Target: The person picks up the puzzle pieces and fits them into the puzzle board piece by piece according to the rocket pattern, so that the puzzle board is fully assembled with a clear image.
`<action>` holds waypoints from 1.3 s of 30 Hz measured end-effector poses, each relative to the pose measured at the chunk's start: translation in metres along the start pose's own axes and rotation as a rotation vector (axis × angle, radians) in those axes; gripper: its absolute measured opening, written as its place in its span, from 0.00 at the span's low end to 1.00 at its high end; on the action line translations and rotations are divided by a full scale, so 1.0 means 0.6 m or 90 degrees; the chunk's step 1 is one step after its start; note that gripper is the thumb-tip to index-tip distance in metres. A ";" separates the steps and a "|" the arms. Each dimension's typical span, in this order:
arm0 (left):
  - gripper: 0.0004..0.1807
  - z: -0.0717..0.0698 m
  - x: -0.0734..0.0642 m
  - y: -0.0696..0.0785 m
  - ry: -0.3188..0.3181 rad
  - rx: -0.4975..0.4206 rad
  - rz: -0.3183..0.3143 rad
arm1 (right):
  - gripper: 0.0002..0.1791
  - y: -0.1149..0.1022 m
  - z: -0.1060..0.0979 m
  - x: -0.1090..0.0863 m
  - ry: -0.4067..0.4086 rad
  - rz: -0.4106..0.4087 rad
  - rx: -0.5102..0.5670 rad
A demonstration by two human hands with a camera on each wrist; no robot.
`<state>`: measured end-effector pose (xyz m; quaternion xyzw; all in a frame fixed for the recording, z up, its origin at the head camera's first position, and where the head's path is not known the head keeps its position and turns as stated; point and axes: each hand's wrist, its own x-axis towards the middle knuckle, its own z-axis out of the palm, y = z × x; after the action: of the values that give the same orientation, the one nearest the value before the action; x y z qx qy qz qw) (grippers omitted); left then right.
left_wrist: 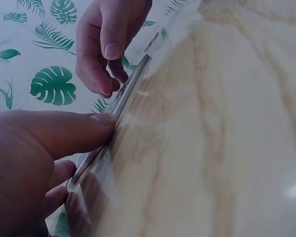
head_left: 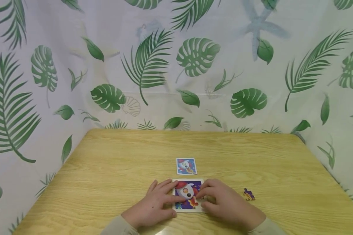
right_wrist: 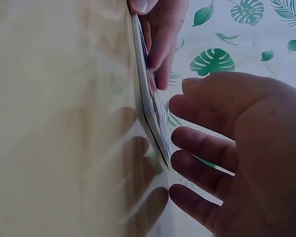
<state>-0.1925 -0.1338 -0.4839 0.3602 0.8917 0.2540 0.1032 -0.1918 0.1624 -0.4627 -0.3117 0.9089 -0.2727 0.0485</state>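
A small square jigsaw puzzle (head_left: 189, 211) with a white border lies near the front of the table, picturing a white-and-red character on purple. At its lower right a pale patch of bare backing shows. My left hand (head_left: 154, 204) rests on its left side, fingers stretched over the picture and thumb by the lower left corner. Over the right side is my right hand (head_left: 227, 202), its loosely bent fingertips at the picture's edge. From the right wrist view, nothing shows between that hand's thumb and fingers (right_wrist: 202, 143). One loose puzzle piece (head_left: 248, 195), purple and orange, lies right of the right hand.
Just behind the puzzle lies a small square picture card (head_left: 186, 166) with a similar image. The wooden table (head_left: 129, 156) reaches back to a hanging white cloth (head_left: 161, 104) with green leaves, which also lines both sides.
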 end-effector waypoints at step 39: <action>0.24 0.002 0.001 -0.001 0.016 0.008 0.008 | 0.15 0.132 -0.109 -0.111 0.087 0.114 -0.028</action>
<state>-0.1927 -0.1333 -0.4850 0.3634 0.8921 0.2535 0.0881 -0.1982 0.2845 -0.4547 -0.2110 0.9401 -0.2677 0.0036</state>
